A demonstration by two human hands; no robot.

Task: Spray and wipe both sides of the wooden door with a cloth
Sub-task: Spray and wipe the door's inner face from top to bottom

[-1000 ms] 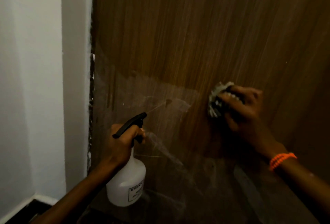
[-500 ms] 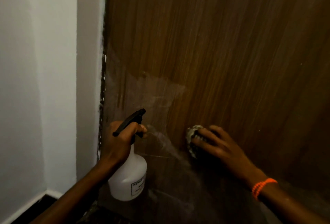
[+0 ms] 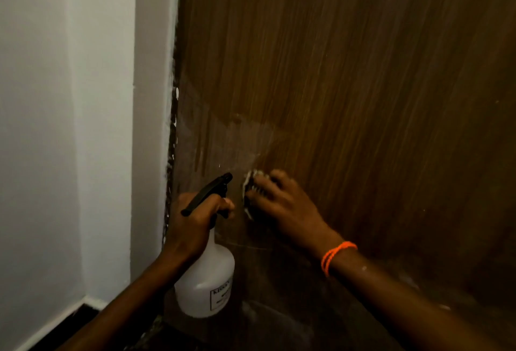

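Observation:
The brown wooden door [image 3: 349, 85] fills the middle and right of the head view, with a hazy wet patch low on its left part. My right hand [image 3: 282, 205], with an orange band on the wrist, presses a bunched light cloth [image 3: 251, 180] flat against the door. My left hand [image 3: 195, 225] grips the neck of a white spray bottle [image 3: 206, 283] with a black trigger head [image 3: 212, 191], its nozzle pointing at the door just left of the cloth. Most of the cloth is hidden under my fingers.
A white wall [image 3: 69, 127] and the white door frame [image 3: 153, 99] stand at the left, meeting the door along a rough dark edge [image 3: 171, 155]. A white skirting board [image 3: 61, 320] and dark floor show at the bottom left.
My right hand has slid the cloth across the door to the left and down, ending beside the bottle's nozzle. The wet haze it crossed has thinned. My left hand holds the bottle as before.

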